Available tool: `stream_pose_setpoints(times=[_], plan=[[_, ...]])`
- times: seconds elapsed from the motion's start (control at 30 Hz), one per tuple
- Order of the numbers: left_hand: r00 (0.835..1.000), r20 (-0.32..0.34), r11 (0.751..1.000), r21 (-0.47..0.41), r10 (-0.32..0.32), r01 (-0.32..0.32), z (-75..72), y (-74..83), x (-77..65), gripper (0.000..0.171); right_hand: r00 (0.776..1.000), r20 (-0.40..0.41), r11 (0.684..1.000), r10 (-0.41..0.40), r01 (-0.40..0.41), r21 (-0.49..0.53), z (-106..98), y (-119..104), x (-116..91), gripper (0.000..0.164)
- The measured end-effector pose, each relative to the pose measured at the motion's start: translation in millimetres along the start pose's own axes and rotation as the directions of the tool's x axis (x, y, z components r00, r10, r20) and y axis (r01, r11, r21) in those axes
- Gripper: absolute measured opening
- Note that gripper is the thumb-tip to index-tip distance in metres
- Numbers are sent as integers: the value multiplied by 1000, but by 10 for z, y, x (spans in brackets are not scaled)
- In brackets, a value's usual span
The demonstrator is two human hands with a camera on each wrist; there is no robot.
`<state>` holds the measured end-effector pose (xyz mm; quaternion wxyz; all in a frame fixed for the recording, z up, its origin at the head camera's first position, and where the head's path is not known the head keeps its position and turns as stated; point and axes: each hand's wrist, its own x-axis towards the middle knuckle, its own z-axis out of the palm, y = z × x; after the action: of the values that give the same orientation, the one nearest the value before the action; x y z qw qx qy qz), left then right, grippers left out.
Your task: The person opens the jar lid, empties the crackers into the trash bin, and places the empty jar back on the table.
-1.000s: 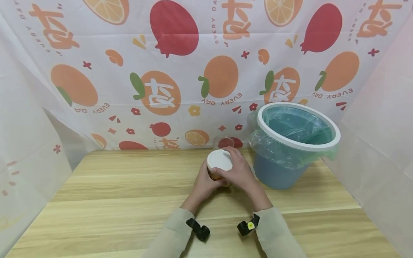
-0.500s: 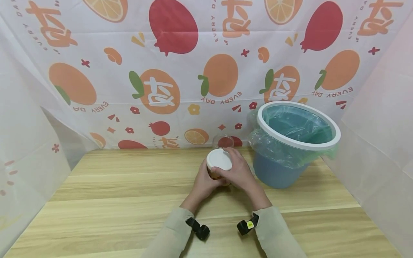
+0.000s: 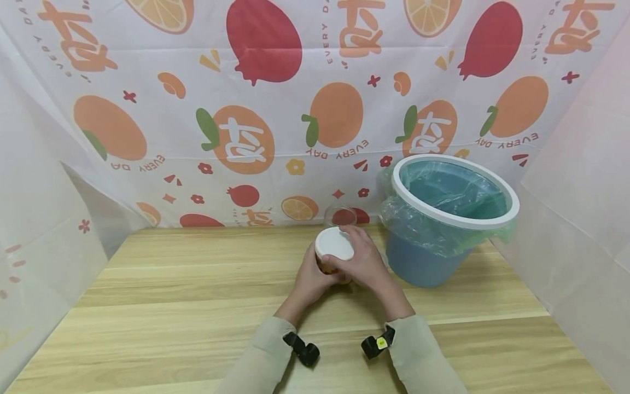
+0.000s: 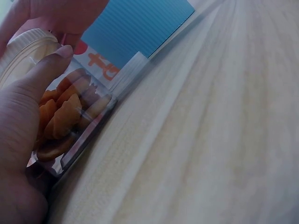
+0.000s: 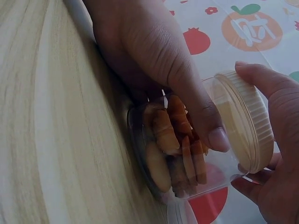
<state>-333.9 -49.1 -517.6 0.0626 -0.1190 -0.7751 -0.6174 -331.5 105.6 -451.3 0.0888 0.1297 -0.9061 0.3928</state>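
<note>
A clear plastic jar (image 5: 170, 158) stands on the wooden table, partly filled with orange-brown pieces (image 4: 63, 114) that look like dried fruit or snacks. Its white ribbed lid (image 3: 334, 243) sits on top. My left hand (image 3: 311, 278) grips the jar's body low down, its thumb lying across the clear wall in both wrist views. From the right, my right hand (image 3: 366, 261) grips the lid by its rim, thumb on the near side and fingers on the far side. Part of the jar's body is hidden by the hands in the head view.
A second clear container (image 3: 340, 215) stands behind the jar, close to the fruit-print cloth (image 3: 275, 191) at the back. At right is a blue bin (image 3: 425, 268) with a white rim and green plastic liner. White cloth walls flank the wooden table (image 3: 187, 306).
</note>
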Motion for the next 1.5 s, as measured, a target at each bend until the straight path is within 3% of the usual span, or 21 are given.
stream_pose_setpoints(times=[0.2,0.5,0.97,1.1,1.2,1.5], plan=[[1000,8,1000,1,3,-3,4,-9,1,102,1000,14,999,14,-15,41,16,75,16,84],[999,18,1000,-15,27,-27,10,3,2,102,996,84,981,26,-42,188,-3,260,45,88],[999,19,999,-19,44,-44,8,20,-2,102,971,228,965,-76,14,261,-152,368,54,84],[999,23,999,-45,24,-23,-24,224,-66,99,966,244,949,-89,8,316,-180,404,66,83],[999,32,998,-56,5,-3,-56,379,-119,98,969,236,949,-67,-11,314,-189,401,67,83],[1000,29,999,-50,10,-9,-71,370,-123,97,982,189,972,13,-56,228,-149,330,56,101]])
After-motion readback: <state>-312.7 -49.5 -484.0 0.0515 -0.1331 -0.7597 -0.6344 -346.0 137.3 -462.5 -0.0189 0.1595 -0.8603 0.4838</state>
